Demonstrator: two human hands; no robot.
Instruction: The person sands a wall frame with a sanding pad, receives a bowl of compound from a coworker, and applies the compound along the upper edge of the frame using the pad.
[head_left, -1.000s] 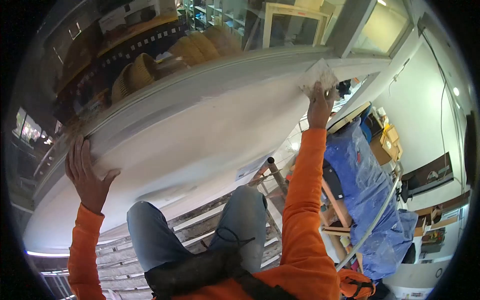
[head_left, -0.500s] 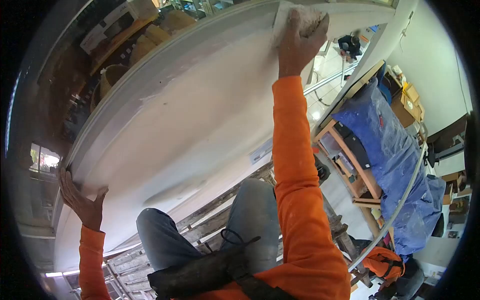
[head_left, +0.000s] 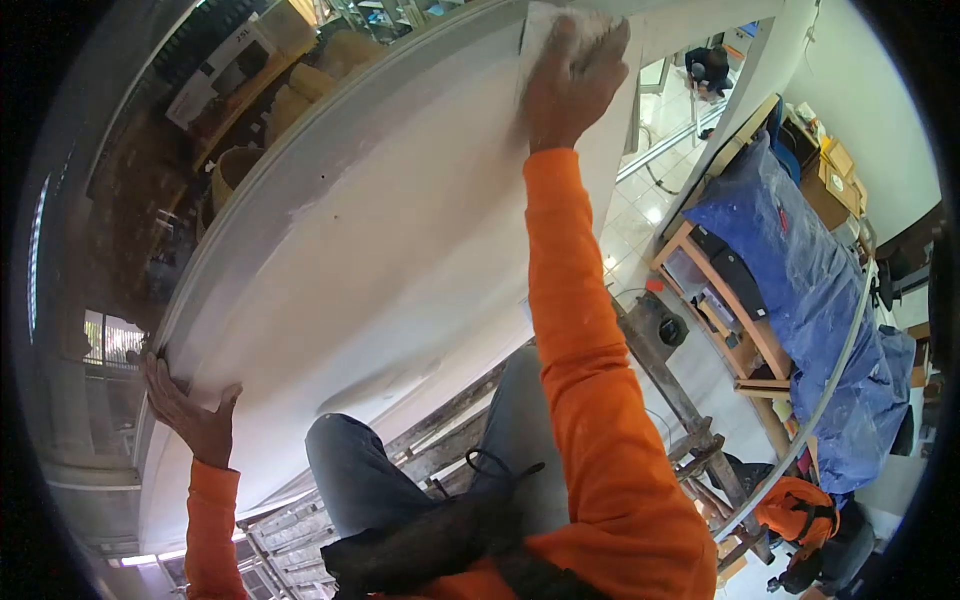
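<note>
Sandpaper (head_left: 545, 30), or perhaps a rag, lies flat under the right hand's (head_left: 570, 80) pressing fingers near the white panel's (head_left: 400, 230) far edge, while the unclenched left hand (head_left: 190, 405) braces the near edge, holding nothing.

A single head-worn fisheye camera looks forward and steeply down along the person's own body, very close to the white panel (head_left: 400, 230) that fills the upper middle. Beyond it, far below, lie the tiled floor (head_left: 640, 215) and a blue-covered shelf unit (head_left: 800, 290).
</note>
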